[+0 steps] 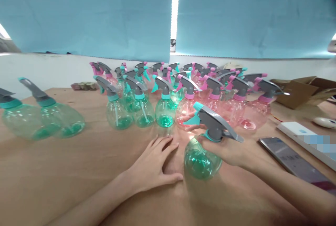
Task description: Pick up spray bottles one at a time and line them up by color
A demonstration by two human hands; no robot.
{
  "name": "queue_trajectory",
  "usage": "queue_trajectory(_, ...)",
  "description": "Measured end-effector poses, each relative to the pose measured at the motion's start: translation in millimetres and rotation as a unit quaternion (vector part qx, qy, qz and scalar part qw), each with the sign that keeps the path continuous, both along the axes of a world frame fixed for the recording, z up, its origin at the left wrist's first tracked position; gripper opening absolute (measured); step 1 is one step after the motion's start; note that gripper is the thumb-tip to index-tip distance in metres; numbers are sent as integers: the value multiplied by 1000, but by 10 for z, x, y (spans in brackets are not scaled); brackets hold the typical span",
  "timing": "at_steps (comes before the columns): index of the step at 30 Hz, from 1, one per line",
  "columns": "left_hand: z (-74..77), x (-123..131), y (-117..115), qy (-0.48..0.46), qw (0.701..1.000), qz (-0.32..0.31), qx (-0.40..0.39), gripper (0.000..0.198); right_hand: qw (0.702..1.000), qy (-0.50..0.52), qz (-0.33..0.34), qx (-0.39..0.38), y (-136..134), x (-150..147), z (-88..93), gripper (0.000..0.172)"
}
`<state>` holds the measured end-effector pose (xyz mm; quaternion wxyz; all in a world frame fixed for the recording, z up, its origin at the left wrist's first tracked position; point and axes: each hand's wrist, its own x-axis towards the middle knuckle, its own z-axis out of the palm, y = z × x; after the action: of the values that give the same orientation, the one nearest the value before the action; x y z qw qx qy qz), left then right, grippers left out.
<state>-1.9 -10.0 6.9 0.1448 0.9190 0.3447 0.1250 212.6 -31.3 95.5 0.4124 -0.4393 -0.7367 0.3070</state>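
Observation:
My right hand [219, 147] is wrapped round the neck of a green spray bottle [202, 163] with a grey and teal trigger head, tilted slightly. Part of that hand's fingers is hidden behind the bottle. To its left, my left hand [154, 166] lies flat on the wooden table [91, 177], fingers spread, holding nothing. Just beyond my hands stands a front row of bottles: green spray bottles such as this one [165, 114] on the left, pink spray bottles such as this one [187, 108] on the right. Several more of both colours crowd behind them.
Two green spray bottles [63, 121] stand apart at the far left. On the right lie a phone [294, 163], a white box [301, 138] and a white mouse [325, 122]. An open cardboard box [296, 93] sits behind them. Blue curtains [91, 16] hang at the back.

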Motion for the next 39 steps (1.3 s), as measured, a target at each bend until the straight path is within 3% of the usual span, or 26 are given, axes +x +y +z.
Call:
queue_trajectory(6, -13, -4, 4, -7, 1000, -2, 0, 78, 1000, 8, -1, 11, 38, 53, -120, 38)
queue_trajectory(10, 3, 4, 2, 11, 1000, 0, -3, 79, 999, -28, -43, 17, 19, 67, -94, 6)
queue_trajectory(13, 9, 7, 10, 10, 1000, 2, -4, 79, 997, -39, -63, 6, -15, 70, -62, 24)
queue_trajectory(16, 5, 8, 17, 7, 1000, 2, -3, 79, 996, -47, -71, 7, -34, 56, -25, 29)
queue_trajectory(18, 1, 8, 18, 11, 1000, 2, -2, 79, 995, -49, -77, 24, -30, 42, -12, 25)
queue_trajectory(21, 0, 6, 13, 21, 1000, 1, 2, 79, 995, -32, -79, 53, -6, 38, -50, 3)
queue_trajectory(25, 10, 8, 2, 28, 1000, -3, 9, 79, 996, -16, -69, 52, 21, 72, -168, 21)
queue_trajectory(31, 24, 7, -4, 48, 999, -4, 14, 79, 992, -38, -85, 83, 27, 107, -218, 13)
queue_trajectory(39, 15, 10, -6, 50, 999, -3, 17, 79, 986, -73, -125, 84, 35, 97, -196, 14)
